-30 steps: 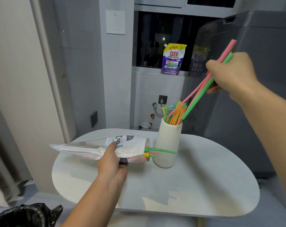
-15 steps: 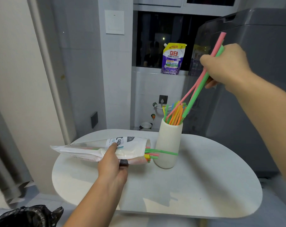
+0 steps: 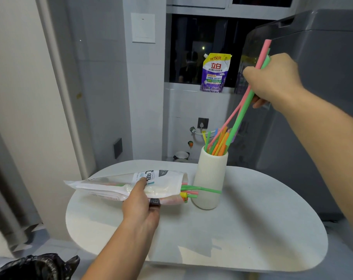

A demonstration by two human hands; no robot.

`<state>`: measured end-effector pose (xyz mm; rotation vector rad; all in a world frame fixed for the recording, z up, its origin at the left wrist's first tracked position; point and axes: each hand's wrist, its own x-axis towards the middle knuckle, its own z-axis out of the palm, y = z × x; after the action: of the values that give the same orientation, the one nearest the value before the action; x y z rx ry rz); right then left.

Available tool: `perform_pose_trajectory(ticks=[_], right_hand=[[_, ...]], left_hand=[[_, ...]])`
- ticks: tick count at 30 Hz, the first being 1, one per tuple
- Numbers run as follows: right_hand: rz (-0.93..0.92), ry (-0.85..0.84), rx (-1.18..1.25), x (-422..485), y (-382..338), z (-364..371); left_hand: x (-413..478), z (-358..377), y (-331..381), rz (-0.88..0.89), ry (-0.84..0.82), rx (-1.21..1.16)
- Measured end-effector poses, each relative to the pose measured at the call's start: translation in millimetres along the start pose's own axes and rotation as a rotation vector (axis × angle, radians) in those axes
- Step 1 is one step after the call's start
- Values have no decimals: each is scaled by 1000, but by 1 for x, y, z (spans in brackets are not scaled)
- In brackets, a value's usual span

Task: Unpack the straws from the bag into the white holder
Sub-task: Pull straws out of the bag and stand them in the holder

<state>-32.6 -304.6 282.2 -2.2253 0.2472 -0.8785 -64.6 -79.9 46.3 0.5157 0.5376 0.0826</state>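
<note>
A white ribbed holder (image 3: 210, 178) stands upright on the white oval table (image 3: 242, 235), with several orange, green and yellow straws (image 3: 219, 143) sticking out of its top. My right hand (image 3: 272, 81) is above and to the right of it, gripping a pink straw and a green straw (image 3: 243, 109) whose lower ends reach the holder's mouth. The straw bag (image 3: 119, 184) lies on its side left of the holder, open end toward it, with several straws (image 3: 191, 194) poking out. My left hand (image 3: 142, 207) grips the bag's middle.
A purple detergent pouch (image 3: 216, 72) stands on the window ledge behind. A large grey appliance (image 3: 312, 98) fills the right side beyond the table. A black rubbish bag (image 3: 34, 267) sits at the lower left on the floor.
My right hand has tilted the pink and green straws more upright and shifted slightly left over the holder. My left hand and the bag have stayed put.
</note>
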Motion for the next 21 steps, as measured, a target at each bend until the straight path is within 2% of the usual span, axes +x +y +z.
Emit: perform_pose_trajectory(ticks=[9, 21], right_hand=[[-65, -47, -93, 7, -22, 12], [-65, -103, -135, 13, -21, 17]], left_hand=[[1, -2, 1, -5, 11, -21], [-1, 1, 2, -16, 26, -37]])
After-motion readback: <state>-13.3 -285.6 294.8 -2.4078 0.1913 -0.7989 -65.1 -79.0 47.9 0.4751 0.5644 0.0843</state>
